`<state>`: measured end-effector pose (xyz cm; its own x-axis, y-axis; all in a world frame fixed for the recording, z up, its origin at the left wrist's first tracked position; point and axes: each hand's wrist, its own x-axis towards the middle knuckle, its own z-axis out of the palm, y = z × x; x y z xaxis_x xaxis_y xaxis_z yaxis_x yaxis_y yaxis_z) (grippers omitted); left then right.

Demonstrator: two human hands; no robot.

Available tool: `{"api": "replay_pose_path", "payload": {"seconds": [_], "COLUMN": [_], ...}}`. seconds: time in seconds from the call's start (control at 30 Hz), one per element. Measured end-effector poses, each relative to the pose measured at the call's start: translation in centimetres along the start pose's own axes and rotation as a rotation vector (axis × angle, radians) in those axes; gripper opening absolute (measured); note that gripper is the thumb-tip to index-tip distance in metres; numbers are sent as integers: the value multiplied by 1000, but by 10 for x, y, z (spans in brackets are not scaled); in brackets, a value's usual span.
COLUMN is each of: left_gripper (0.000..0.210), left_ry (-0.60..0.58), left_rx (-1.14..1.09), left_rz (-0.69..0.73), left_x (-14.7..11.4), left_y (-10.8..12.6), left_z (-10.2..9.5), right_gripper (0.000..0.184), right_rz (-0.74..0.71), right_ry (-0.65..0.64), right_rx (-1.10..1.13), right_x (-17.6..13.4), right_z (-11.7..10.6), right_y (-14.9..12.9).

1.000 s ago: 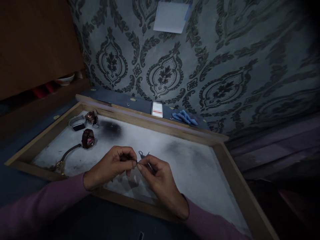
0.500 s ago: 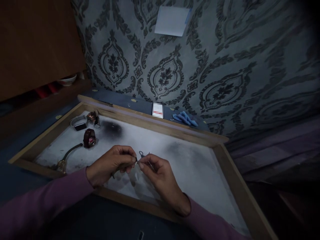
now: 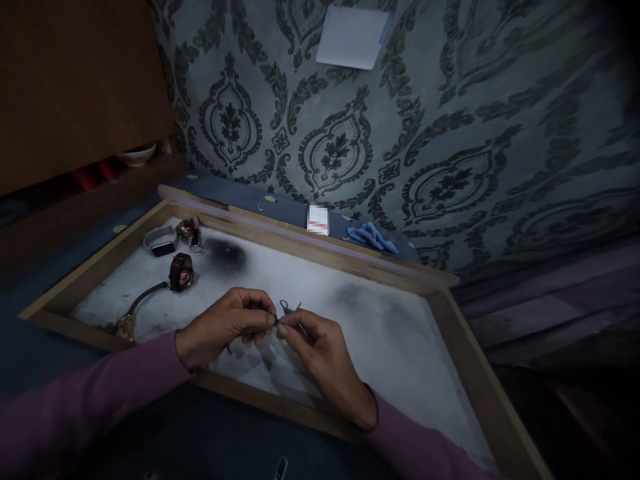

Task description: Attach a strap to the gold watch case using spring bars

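Note:
Over the shallow wooden tray, my left hand and my right hand meet fingertip to fingertip, both pinched closed. A tiny dark piece shows between them; its kind cannot be made out. Below my left hand, a thin dark end pokes out. Just beyond the fingertips is a dark tool with a ring-shaped end, partly hidden by my right hand. Left of my hands lie a dark red watch, a watch with a thin dark strap and a grey-banded watch.
More watches lie in the tray's far left corner. Behind the tray's back rim are a small white card or box and a crumpled blue cloth. Patterned wallpaper carries a white sheet. A bowl stands on the shelf at left.
Both hands stay pinched together in nearly the same place, with only slight finger movement. The view has shifted a little.

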<state>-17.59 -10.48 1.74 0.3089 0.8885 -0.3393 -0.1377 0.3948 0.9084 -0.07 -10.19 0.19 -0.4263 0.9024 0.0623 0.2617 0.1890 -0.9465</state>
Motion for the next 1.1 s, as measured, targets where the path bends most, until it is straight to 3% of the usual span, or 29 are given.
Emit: {"api": "replay_pose_path", "payload": {"seconds": [0.43, 1.1], "left_gripper": [6, 5], "left_ry": [-2, 39], "left_rx": [8, 151], "left_rz": [10, 69], "left_x": [1, -3], "left_y": [-2, 3], "left_z": [0, 2], "right_gripper": [18, 18], "right_rz": [-73, 16], "right_ry": [-15, -79], "right_rx": [-62, -29], "right_x": [0, 1], "right_z": [-2, -8], "right_y": [-1, -3]}}
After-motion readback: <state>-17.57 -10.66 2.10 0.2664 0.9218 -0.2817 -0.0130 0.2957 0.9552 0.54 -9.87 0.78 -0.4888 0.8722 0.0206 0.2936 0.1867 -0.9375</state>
